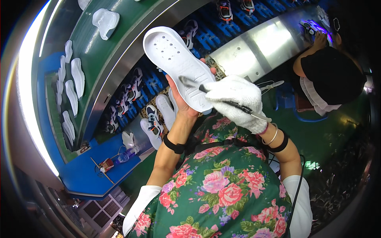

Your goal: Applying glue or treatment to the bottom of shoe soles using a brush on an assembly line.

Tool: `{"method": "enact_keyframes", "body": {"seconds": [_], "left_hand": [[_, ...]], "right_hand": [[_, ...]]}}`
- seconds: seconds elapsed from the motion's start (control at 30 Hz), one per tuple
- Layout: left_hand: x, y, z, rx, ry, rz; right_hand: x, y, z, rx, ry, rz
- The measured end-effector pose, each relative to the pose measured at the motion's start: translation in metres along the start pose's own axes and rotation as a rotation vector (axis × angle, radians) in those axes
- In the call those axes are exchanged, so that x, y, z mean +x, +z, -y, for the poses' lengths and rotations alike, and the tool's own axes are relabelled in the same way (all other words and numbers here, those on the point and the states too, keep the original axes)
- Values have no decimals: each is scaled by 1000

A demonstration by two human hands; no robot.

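— A green belt (89,59) lies left of the sole (180,65). Held how?
— Left fingers (213,70) cup it underneath, probably for steadiness; right fingers (216,95) pinch a brush (189,82) above it.

left hand (181,102): supports white shoe sole (170,59) | gloved right hand (235,102): grips brush (189,82) over sole | co-worker (333,75): holds purple-lit sneaker (311,27)

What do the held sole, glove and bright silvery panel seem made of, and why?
Held sole: probably foam or rubber, matte; holes and ridges look moulded in. Glove: dull fabric knit, perhaps cotton; it looks fuzzy. Silvery panel: likely metal, glossy, with bright reflections.
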State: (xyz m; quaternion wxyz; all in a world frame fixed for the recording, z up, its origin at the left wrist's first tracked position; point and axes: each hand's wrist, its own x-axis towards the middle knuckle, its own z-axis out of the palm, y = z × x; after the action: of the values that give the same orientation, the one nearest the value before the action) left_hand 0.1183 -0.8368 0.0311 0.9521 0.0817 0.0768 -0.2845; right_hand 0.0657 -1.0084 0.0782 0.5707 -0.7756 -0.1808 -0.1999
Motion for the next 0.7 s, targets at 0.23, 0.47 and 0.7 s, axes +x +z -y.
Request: {"method": "enact_keyframes", "body": {"seconds": [0.23, 0.47, 0.7], "left_hand": [[-2, -30, -15, 35, -102, 7], [-1, -16, -16, 144, -84, 14], [-1, -26, -24, 160, -218, 28]], "right_hand": [[-15, 6, 10, 199, -7, 177], [-25, 11, 6, -1, -166, 205], [-25, 0, -3, 113, 0, 111]]}}
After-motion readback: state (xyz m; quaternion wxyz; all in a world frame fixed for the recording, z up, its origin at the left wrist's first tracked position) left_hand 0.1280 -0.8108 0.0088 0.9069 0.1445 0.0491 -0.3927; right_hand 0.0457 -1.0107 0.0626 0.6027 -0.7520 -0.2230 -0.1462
